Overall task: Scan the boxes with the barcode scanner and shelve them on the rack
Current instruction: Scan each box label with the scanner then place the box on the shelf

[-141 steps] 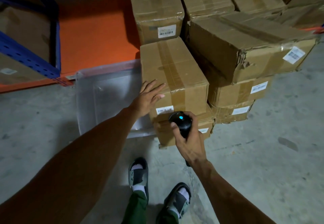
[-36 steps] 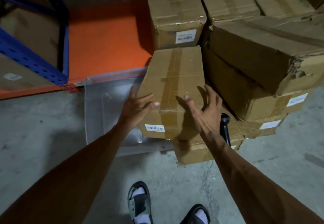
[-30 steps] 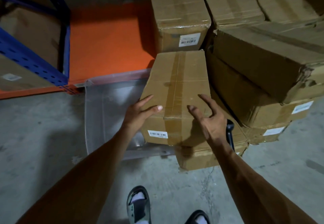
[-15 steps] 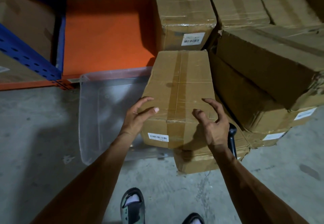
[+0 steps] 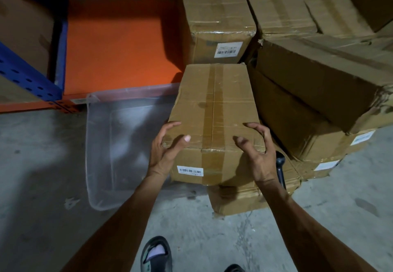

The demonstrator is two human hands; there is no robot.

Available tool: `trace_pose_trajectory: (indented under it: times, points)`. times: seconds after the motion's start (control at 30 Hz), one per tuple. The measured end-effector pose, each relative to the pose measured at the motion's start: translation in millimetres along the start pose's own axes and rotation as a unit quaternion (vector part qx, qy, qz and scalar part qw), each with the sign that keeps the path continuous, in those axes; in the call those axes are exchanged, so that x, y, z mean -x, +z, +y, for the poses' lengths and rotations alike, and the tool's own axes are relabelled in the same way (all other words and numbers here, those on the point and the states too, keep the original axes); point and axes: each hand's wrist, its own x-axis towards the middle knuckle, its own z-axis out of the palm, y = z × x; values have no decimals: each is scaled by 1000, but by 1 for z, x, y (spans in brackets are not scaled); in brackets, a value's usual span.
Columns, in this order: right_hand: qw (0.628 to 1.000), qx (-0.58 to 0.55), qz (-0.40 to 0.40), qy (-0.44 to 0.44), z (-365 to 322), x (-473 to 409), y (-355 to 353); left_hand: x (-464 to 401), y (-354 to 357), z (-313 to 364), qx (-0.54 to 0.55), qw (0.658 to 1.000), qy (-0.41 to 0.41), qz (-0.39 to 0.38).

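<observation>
I have both hands on the taped brown cardboard box (image 5: 214, 110) that sits on top of the stack in front of me. My left hand (image 5: 164, 148) wraps its near left corner, thumb on the top face and fingers down the left side, and my right hand (image 5: 258, 152) curls over the near right corner, fingers on the top edge, so each is closed around the carton. A white barcode label (image 5: 190, 170) shows on the face turned toward me. The black handheld barcode scanner (image 5: 280, 169) lies just beside my right wrist, on the crushed lower carton (image 5: 240, 199). A clear plastic tub (image 5: 119, 148) rests on the concrete floor (image 5: 38, 186) to the left, against the orange rack shelf (image 5: 114, 44) with its blue upright (image 5: 59, 37).
</observation>
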Motion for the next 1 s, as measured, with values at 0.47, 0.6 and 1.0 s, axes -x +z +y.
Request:
trace_pose_trajectory:
  times: [0.47,0.6,1.0]
  points:
    - [998,-48,11,28,-80,11,-20,17,-13,94,14,1000,18,11]
    - [998,-35,10,46,-145,33,-32,40,-33,162,-7,999,24,27]
    - [998,-59,16,-2,-365,104,-136,145,-38,406,-25,993,104,58]
